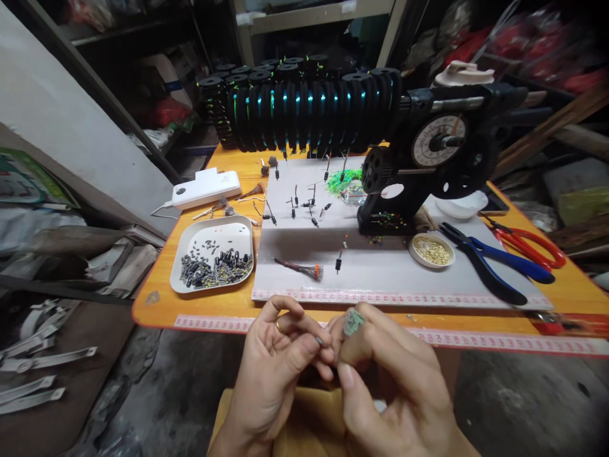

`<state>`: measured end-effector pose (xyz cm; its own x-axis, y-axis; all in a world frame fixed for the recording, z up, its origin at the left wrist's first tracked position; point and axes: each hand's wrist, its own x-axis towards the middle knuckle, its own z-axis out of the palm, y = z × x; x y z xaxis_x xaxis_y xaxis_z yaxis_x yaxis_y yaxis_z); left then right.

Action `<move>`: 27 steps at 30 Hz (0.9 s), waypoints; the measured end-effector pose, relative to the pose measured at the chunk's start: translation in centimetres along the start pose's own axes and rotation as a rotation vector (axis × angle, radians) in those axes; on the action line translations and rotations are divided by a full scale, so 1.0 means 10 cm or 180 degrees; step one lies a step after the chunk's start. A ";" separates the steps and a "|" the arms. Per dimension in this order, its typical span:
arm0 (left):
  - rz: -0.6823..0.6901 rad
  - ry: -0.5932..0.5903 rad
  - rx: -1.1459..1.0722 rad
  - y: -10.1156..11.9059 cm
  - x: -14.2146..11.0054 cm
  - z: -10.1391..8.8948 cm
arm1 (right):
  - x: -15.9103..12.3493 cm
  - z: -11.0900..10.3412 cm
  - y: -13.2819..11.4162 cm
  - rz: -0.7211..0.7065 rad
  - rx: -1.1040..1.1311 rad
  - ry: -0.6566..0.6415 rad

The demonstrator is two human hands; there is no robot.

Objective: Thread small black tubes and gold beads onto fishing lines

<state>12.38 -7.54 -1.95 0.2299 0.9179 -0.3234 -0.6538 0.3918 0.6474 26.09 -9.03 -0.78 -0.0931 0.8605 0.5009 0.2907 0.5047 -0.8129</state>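
In front of the table's near edge, my left hand [288,362] has thumb and forefinger pinched on a small dark grey piece [319,341]. A ring is on one of its fingers. Close beside it, my right hand [392,374] is closed, thumb against forefinger; whatever lies between its fingertips is hidden. A green wrap [353,322] covers a fingertip there. Beyond my hands, a bundle of thin wires with an orange band [304,270] lies on the white board [380,279]. Near it is a small black cylinder on a thin wire [339,263].
A white tray [176,270] with many small grey pieces stands left. At right are a dish [412,254] of gold beads, blue-black pliers [495,257] and red-handled scissors [537,247]. Behind stands a black rack of spools [314,120] with a dial [440,141]. Measuring tape [214,322] edges the table.
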 end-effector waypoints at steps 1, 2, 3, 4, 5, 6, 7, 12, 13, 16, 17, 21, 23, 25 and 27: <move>0.0005 0.0013 -0.0007 0.01 -0.01 0.01 | 0.00 0.00 -0.01 -0.0011 0.0017 0.0014; 0.0010 0.0022 -0.0019 0.01 -0.01 0.03 | 0.01 0.00 -0.01 -0.0031 0.0046 0.0032; 0.0015 0.0028 -0.0032 0.01 -0.02 0.03 | 0.01 0.00 -0.02 -0.0035 0.0077 0.0044; 0.0020 0.0031 -0.0047 0.01 -0.02 0.04 | 0.01 0.00 -0.02 -0.0016 0.0099 0.0044; 0.0022 0.0029 -0.0055 0.01 -0.02 0.04 | 0.02 0.00 -0.02 -0.0009 0.0118 0.0040; 0.0022 0.0026 -0.0054 0.01 -0.02 0.04 | 0.02 0.00 -0.02 0.0003 0.0128 0.0033; 0.0022 0.0021 -0.0052 0.01 -0.02 0.04 | 0.02 0.00 -0.02 -0.0007 0.0131 0.0040; 0.0021 0.0006 -0.0040 0.01 -0.02 0.04 | 0.01 -0.01 -0.01 -0.0003 0.0091 0.0003; 0.0021 0.0002 -0.0037 0.01 -0.02 0.04 | 0.00 -0.01 0.00 -0.0011 0.0081 0.0008; 0.0014 -0.0009 -0.0021 0.01 -0.02 0.04 | -0.02 -0.01 0.01 -0.0009 0.0090 0.0014; 0.0014 -0.0007 -0.0014 0.01 -0.02 0.04 | -0.02 -0.01 0.01 0.0007 0.0099 -0.0001; 0.0056 -0.0014 0.0053 0.01 -0.02 0.04 | -0.02 -0.01 0.02 0.0034 0.0023 -0.0060; 0.0169 -0.0017 0.0137 -0.01 -0.04 0.04 | -0.02 -0.01 0.03 0.0056 -0.0051 -0.0096; 0.0434 0.0018 0.0323 -0.04 -0.06 0.04 | -0.01 -0.02 0.03 0.0107 -0.0129 -0.0175; 0.0896 0.0045 0.0660 -0.07 -0.09 0.02 | -0.01 -0.03 0.03 0.0079 -0.0212 -0.0207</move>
<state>12.80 -8.66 -1.99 0.0505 0.9914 -0.1208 -0.5293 0.1291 0.8386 26.45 -8.98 -1.00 -0.1459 0.8765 0.4588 0.3560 0.4792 -0.8023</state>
